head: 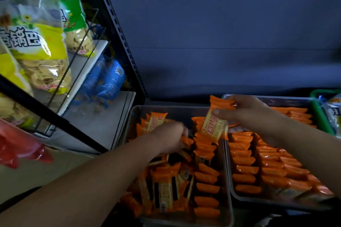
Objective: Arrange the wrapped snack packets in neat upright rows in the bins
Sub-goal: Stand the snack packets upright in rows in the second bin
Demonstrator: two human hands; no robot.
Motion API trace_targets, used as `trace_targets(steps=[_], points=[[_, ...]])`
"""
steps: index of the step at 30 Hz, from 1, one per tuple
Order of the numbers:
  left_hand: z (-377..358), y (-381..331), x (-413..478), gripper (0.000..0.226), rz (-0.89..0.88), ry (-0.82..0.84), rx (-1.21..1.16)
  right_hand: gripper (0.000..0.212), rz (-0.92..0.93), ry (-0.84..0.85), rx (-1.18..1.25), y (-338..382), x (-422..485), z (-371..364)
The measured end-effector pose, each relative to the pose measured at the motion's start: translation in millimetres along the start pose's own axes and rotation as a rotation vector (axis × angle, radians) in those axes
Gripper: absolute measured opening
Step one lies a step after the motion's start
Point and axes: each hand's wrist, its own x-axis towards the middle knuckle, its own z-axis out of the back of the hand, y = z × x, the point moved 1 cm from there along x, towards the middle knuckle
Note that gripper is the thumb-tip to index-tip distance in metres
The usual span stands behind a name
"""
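Two clear plastic bins hold orange wrapped cracker packets. In the left bin (133, 116) one upright row (206, 186) runs along its right side, and loose packets (166, 190) lie jumbled in the middle. My left hand (169, 138) reaches into this bin with its fingers closed on a packet (186, 141). My right hand (245, 110) holds another packet (215, 125) by its top, tilted above the gap between the bins. The right bin (227, 180) is filled with upright rows (267, 164).
A black wire shelf rack (118, 29) stands at the left with large yellow snack bags (36, 51), blue packs (105, 83) and a red bag (16, 145). A green basket (321, 114) with other snacks sits at the far right. A dark wall lies behind the bins.
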Motion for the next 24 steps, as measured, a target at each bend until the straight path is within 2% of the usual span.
trace_targets(steps=[2,5,7,9,13,15,18,19,24], points=[[16.1,4.5,-15.2,0.019,0.001,-0.109,-0.178,0.028,0.006,0.001,0.009,1.2,-1.3,1.8],[43.9,1.7,-50.4,0.042,0.01,-0.208,-0.431,0.031,0.012,-0.009,0.022,3.4,-4.7,1.5],[51.9,2.4,-69.1,0.047,-0.022,-0.313,-0.605,0.032,0.025,-0.019,0.02,5.7,-6.2,1.2],[50.0,3.6,-82.0,0.045,-0.084,-0.374,-0.736,0.032,0.041,-0.055,0.037,8.1,-5.7,1.2],[41.4,8.3,-87.4,0.03,-0.03,-0.496,-0.991,0.031,0.08,-0.157,0.052,12.1,-5.3,1.1],[41.3,11.4,-86.3,0.028,0.003,-0.556,-1.055,0.03,0.094,-0.18,0.022,13.0,-4.9,1.3],[43.6,12.9,-86.2,0.062,-0.022,-0.524,-1.126,0.032,0.09,-0.165,0.034,11.5,-1.8,-0.7],[46.3,12.4,-87.1,0.066,-0.011,-0.53,-1.137,0.032,0.085,-0.155,0.043,12.0,-0.5,-1.8],[47.7,7.2,-80.0,0.035,0.075,-0.747,-0.964,0.038,0.071,-0.137,0.13,15.5,3.7,-11.7]])
